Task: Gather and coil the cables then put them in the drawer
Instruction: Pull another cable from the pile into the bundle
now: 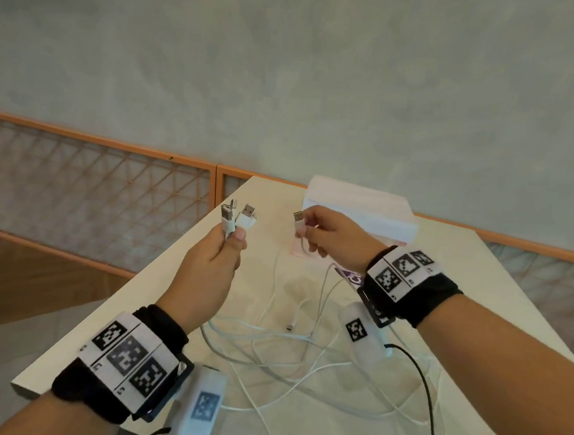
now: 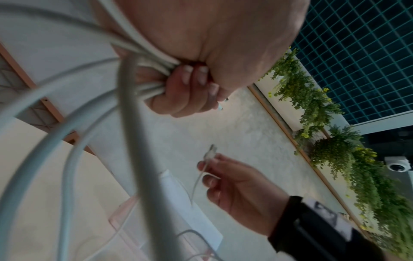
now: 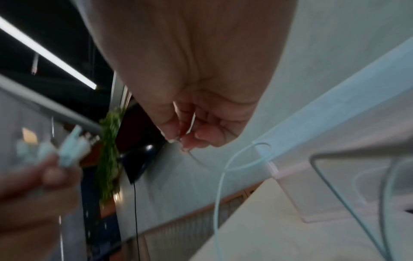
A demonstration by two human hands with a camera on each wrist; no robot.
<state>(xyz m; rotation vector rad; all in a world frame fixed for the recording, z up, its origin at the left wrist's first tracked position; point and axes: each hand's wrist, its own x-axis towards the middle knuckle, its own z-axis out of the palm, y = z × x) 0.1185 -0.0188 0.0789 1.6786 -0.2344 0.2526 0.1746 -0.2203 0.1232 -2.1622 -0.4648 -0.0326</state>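
Your cables (image 1: 279,347) were white, with silver plug tips. Both your wristbands (image 1: 420,289) were black, carrying white tags with black square-code patterns. The table (image 1: 478,301) was cream, the railing (image 1: 96,140) orange with grid mesh, the wall (image 1: 289,80) mottled grey-green.

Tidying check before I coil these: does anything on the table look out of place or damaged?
No damage shows. The white cables sprawl in a loose, crossing tangle on the table, uncoiled, though the left hand grips several plug ends and the right hand pinches another.
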